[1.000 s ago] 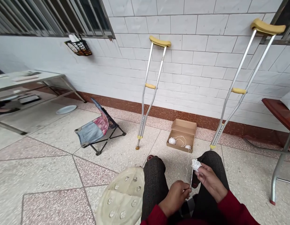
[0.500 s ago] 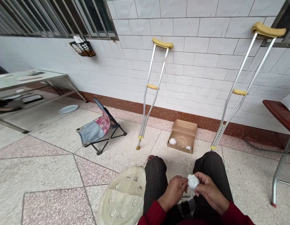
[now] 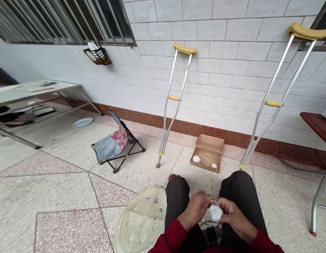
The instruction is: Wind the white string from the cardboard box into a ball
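Observation:
A small ball of white yarn [image 3: 216,213] sits between my hands, above my lap. My right hand [image 3: 235,216] grips it from the right, with thumb and fingers around its side. At its upper left, my left hand [image 3: 196,208] is closed in a pinch, and a strand of yarn runs from its fingertips over the ball. In front of my knees lies an open cardboard box [image 3: 205,167] with a larger white yarn ball [image 3: 196,159] and a smaller one [image 3: 214,166] inside, joined by a loose strand.
Two crutches [image 3: 174,98] [image 3: 273,103] lean on the tiled wall. A folding chair [image 3: 110,147] stands to the left, beyond a round pale stool top [image 3: 141,221] beside my left leg. A low table [image 3: 70,88] is far left, a red-topped one [image 3: 314,124] at right.
My left hand has risen slightly, drawing the strand over the top of the ball. The ball has tilted and sits a little lower. The whole view has shifted slightly.

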Demonstrator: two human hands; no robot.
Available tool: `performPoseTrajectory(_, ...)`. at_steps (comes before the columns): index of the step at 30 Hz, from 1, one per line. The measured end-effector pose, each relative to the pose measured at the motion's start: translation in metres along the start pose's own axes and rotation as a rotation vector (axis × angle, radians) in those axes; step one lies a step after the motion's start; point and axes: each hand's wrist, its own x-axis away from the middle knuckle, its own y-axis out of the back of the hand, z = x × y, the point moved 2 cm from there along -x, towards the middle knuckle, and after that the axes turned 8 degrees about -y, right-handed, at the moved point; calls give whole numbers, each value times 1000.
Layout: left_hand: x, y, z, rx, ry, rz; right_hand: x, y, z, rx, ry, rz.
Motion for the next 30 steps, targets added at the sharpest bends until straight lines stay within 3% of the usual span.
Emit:
performPoseTrajectory(3,3,-21,6,100,99,10,6,4,28,-176,24,-118)
performPoseTrajectory(6,12,-37,6,85,150,36,-4,17,40,-223,41,-227)
performPoseTrajectory(10,19,-37,-4,-78,94,65,-27,29,22,-74,48,-376)
performPoseTrajectory(14,12,-22,-12,-205,0,151,-42,32,-13,247,132,-485)
performPoseTrajectory(17,1,-3,-11,-263,-14,164,-40,32,-29,380,160,-400)
performPoseTrajectory(22,-13,13,-8,-135,-6,55,-16,20,-17,125,34,-153)
performPoseTrajectory(26,-13,-8,-2,226,114,-74,-6,4,4,-66,61,-135)
performPoseTrajectory(30,-5,-34,10,548,239,-137,-11,-4,3,-124,41,-90)
